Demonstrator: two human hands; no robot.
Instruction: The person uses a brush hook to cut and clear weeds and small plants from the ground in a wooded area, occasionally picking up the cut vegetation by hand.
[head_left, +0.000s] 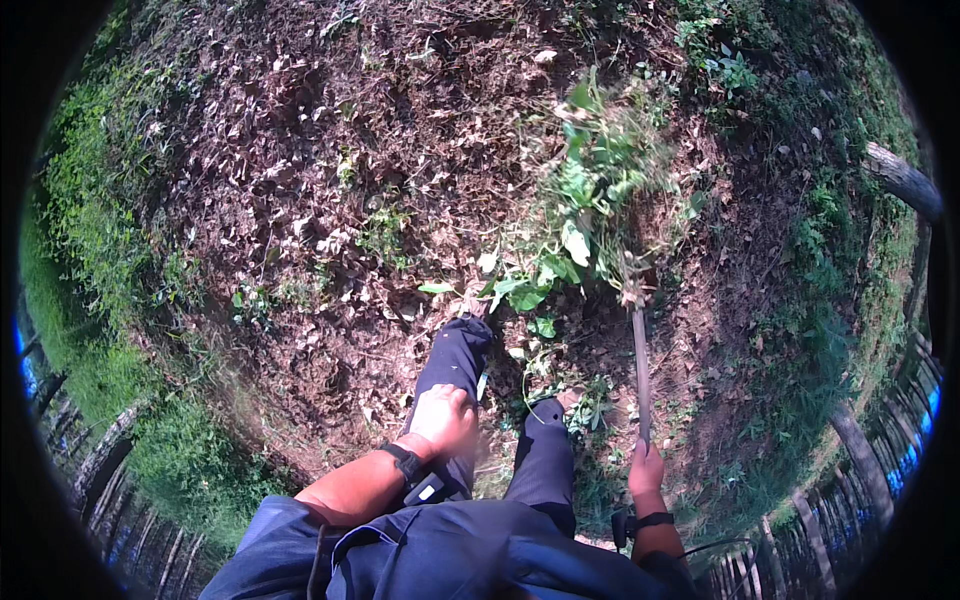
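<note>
On the thigh of my dark trousers (456, 352) rests my left hand (447, 420), its fingers curled; whether it grips anything cannot be told. My right hand (646, 466) is closed around the lower end of a wooden handle (640, 367) that points away from me. The tool's head is hidden among dry stalks and soil at the handle's far end. Beside and beyond that end lies a heap of leafy green weeds (577, 180), partly blurred. Several broad leaves (529, 296) reach to my left foot, which they partly cover.
Dry fallen leaves (300, 172) and brown soil cover the ground ahead. Green undergrowth (112, 225) borders it at left and right. A tree trunk (904, 180) stands at the far right, another trunk (109, 450) at the lower left, with more trees along the lower rim.
</note>
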